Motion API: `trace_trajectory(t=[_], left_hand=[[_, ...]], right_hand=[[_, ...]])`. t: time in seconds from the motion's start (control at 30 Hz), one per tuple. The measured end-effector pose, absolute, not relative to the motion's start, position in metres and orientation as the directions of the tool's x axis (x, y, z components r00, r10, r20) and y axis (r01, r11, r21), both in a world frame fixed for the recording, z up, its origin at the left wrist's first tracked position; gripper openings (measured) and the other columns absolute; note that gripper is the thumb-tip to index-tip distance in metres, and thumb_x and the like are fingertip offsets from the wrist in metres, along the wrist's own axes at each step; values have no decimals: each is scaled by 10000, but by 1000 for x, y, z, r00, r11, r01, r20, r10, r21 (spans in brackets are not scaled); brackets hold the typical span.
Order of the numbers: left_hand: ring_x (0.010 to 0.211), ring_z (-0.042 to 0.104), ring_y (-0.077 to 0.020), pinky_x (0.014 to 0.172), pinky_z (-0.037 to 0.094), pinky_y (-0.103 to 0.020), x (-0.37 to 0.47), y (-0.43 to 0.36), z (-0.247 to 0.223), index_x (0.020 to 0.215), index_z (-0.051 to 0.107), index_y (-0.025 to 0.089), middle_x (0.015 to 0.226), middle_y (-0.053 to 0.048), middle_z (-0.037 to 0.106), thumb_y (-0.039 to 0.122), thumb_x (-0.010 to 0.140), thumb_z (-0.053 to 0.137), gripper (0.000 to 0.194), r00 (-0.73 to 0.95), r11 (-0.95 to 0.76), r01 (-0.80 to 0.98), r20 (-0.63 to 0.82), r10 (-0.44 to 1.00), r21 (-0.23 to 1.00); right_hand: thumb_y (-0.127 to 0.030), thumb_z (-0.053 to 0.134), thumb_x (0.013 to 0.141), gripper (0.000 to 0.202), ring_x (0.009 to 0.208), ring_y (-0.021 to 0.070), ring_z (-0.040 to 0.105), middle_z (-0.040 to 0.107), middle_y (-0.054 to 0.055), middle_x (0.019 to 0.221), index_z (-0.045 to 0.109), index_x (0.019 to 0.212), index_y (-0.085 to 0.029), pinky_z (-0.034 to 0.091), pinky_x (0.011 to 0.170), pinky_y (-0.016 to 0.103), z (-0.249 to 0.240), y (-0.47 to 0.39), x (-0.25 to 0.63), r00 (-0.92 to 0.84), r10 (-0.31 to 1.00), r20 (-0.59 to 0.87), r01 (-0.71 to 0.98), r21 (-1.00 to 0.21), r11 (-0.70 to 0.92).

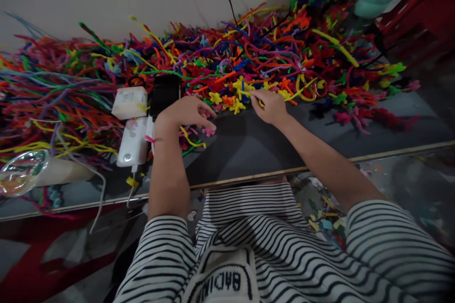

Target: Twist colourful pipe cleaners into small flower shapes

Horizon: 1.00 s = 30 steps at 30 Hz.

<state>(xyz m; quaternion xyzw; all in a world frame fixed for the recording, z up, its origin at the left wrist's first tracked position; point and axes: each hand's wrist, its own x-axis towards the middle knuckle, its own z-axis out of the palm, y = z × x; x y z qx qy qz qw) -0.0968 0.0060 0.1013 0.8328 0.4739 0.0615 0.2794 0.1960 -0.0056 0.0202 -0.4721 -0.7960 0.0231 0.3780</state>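
My left hand (190, 112) hovers over the dark table with its fingers loosely curled, the thumb apart from the fingertips. Close by the thumb is a small pink pipe-cleaner flower (208, 131); whether they touch I cannot tell. My right hand (270, 106) reaches to the front of the heap, fingers drawn together among yellow pipe-cleaner flowers (237, 105). What lies between those fingertips is too small to make out. An orange flower (228, 101) and a bent yellow pipe cleaner (192, 138) lie between and below the hands.
A long heap of coloured pipe cleaners (71, 99) lines the wall. Left of me are a dark phone (166, 92), a white box (130, 102), a white power bank (132, 144) with a cable, and a tipped clear-ended cup (62, 173). Red-handled scissors (320, 87) lie right.
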Motion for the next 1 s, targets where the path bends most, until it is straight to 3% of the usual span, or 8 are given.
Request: trace_trajectory(t=[0.17,0.33,0.43,0.5,0.6,0.7,0.83,1.0], left_hand=[[383,583,-140,401,379,-205,-97,8,96,916,817,274,518,28,680,476,585,862,390,552,-302,774,-358,753,557],[428,626,-157,381,381,-203,-98,5,101,850,829,266,603,-16,736,396,679,743,231,619,-256,760,-547,564,597],[457,616,-148,431,421,-207,-99,5,102,839,827,274,584,-2,720,401,718,705,214,713,-370,655,-377,592,658],[489,612,-149,502,470,-219,-100,8,99,865,820,264,551,6,689,416,743,704,227,660,-421,637,-174,731,646],[648,666,-187,698,544,-268,-98,13,90,938,791,220,604,-22,687,445,818,675,280,320,-376,715,202,926,590],[925,699,-249,870,542,-315,-93,19,79,1029,750,225,800,-66,734,494,885,619,331,16,-296,760,438,899,579],[1112,657,-261,904,527,-298,-74,19,73,1043,725,262,1020,-80,733,512,925,578,313,-58,-337,763,577,814,552],[967,677,-226,861,505,-289,-11,-23,70,1031,715,212,946,-81,734,461,980,524,318,94,-440,658,513,853,611]], right_hand=[[-343,405,1003,416,1022,255,735,781,98,1089,765,1153,-199,573,898,388,20,-5,196,-278,760,587,736,-378,561],[-315,434,981,390,1009,264,735,782,97,1086,773,1139,-206,577,887,400,20,-5,197,-273,777,567,733,-400,550],[-311,429,980,397,1012,274,736,780,110,1087,776,1133,-191,572,883,408,21,-5,197,-282,780,558,733,-400,551],[-307,425,983,405,1015,274,736,779,116,1091,775,1142,-180,568,885,404,21,-5,197,-284,777,562,733,-395,554],[-302,412,1001,424,1007,253,735,779,103,1095,744,1244,-197,568,872,375,23,-6,198,-302,782,546,728,-397,559],[-265,404,1016,458,974,213,735,787,50,1039,630,1415,-262,570,866,341,23,-6,199,-363,791,492,712,-401,576],[-201,411,1019,466,1030,191,730,785,23,1071,605,1433,-291,561,909,327,22,-5,199,-432,783,447,688,-399,607],[-279,445,1034,370,1066,221,730,773,57,1147,708,1291,-243,564,894,334,20,-4,196,-414,789,455,699,-396,595]])
